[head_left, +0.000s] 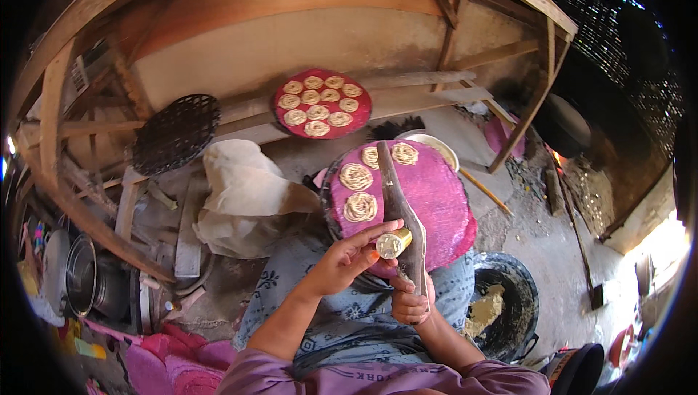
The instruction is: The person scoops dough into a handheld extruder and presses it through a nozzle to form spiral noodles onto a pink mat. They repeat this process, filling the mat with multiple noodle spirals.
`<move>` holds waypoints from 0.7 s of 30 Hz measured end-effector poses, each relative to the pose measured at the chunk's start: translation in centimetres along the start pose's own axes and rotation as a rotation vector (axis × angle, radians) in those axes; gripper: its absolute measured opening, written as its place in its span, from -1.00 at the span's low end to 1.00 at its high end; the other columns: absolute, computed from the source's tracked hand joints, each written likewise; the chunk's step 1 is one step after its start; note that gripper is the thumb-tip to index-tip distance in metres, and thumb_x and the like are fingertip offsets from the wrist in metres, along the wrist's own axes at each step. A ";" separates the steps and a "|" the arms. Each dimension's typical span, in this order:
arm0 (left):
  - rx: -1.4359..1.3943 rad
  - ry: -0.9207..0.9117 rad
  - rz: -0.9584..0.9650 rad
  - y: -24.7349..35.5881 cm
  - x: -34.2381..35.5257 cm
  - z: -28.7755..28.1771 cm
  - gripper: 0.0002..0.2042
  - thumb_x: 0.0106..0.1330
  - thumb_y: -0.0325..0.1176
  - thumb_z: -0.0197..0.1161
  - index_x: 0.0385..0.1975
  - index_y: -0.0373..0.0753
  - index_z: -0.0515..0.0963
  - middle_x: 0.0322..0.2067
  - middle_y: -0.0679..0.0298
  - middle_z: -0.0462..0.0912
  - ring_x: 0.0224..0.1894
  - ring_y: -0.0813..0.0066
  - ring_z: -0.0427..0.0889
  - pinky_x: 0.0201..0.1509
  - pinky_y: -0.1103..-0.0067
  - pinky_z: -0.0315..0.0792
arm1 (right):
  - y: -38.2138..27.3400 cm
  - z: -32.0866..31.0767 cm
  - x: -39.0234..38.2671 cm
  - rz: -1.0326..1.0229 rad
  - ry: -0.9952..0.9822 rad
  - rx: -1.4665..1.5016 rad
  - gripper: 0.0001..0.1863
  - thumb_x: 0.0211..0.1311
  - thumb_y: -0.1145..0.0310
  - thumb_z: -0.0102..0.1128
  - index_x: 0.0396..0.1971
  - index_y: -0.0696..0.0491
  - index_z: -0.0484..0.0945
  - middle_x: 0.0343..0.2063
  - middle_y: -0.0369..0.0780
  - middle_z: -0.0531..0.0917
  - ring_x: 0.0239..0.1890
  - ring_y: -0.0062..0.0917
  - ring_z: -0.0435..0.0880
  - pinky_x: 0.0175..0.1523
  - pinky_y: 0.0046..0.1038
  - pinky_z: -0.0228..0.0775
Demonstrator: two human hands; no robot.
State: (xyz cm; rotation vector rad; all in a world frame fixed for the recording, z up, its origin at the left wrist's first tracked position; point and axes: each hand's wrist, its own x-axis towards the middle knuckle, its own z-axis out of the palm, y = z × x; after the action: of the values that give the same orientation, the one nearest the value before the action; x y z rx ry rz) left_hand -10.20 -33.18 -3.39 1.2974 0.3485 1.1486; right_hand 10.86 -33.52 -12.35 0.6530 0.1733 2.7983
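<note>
My right hand (pixel 411 299) is wrapped around the lower end of a long, worn wooden bar (pixel 396 191). Beside the bar, near my hands, is a short gold-coloured cylinder (pixel 393 244) with pale dough-like stuff at its end; together they look like a dough press. The fingers of my left hand (pixel 350 258) curve around the cylinder's end, index finger above and thumb below. Under the bar, a round tray covered in pink cloth (pixel 443 206) rests on my lap. Several coiled noodle-like dough nests (pixel 360 207) lie on its far left part.
Another round red tray (pixel 314 97) full of dough nests sits on a wooden bench. At right, a dark basin (pixel 509 271) holds a dough lump (pixel 486 311). A black woven tray (pixel 177 133) and a pale cloth sack (pixel 243 191) are at left. Fire glows (pixel 558 157) at far right.
</note>
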 end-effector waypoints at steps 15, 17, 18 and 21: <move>-0.159 0.134 0.007 0.8 -3.9 -1.8 -0.53 0.48 -0.36 0.03 0.36 -0.26 0.22 0.38 0.07 0.20 0.07 0.33 0.58 0.20 0.47 0.47 | 0.7 -0.2 2.3 0.068 0.168 0.012 -0.37 0.33 -0.34 -0.20 -0.39 0.03 0.28 -0.82 -0.39 0.33 -0.90 -0.75 0.20 -0.79 -0.62 0.04; -0.185 0.128 0.011 0.6 -3.8 -1.9 -0.54 0.46 -0.39 0.04 0.34 -0.27 0.25 0.37 0.08 0.21 0.11 0.35 0.56 0.20 0.48 0.47 | 0.7 -0.1 2.3 0.059 0.177 0.000 -0.37 0.32 -0.34 -0.20 -0.39 0.04 0.28 -0.82 -0.39 0.33 -0.90 -0.75 0.20 -0.79 -0.62 0.06; -0.197 0.126 0.018 0.5 -3.7 -1.9 -0.54 0.46 -0.40 0.04 0.33 -0.28 0.26 0.37 0.08 0.22 0.12 0.35 0.55 0.20 0.48 0.47 | 0.7 -0.1 2.2 0.054 0.188 -0.009 -0.37 0.32 -0.34 -0.20 -0.38 0.04 0.28 -0.82 -0.39 0.33 -0.90 -0.75 0.20 -0.78 -0.62 0.07; -0.260 0.184 0.004 0.2 -3.6 -1.9 -0.56 0.42 -0.46 0.05 0.30 -0.29 0.30 0.35 0.09 0.26 0.18 0.39 0.50 0.18 0.51 0.49 | 0.5 0.0 2.1 0.037 0.214 -0.055 -0.35 0.31 -0.36 -0.20 -0.37 0.04 0.29 -0.81 -0.39 0.33 -0.89 -0.74 0.20 -0.77 -0.61 0.09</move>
State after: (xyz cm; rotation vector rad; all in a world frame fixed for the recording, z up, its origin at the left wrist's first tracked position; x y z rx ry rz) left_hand -13.30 -35.05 -5.17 0.9693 0.3190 1.2756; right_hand 8.95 -33.47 -11.40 0.3467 0.1247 2.8932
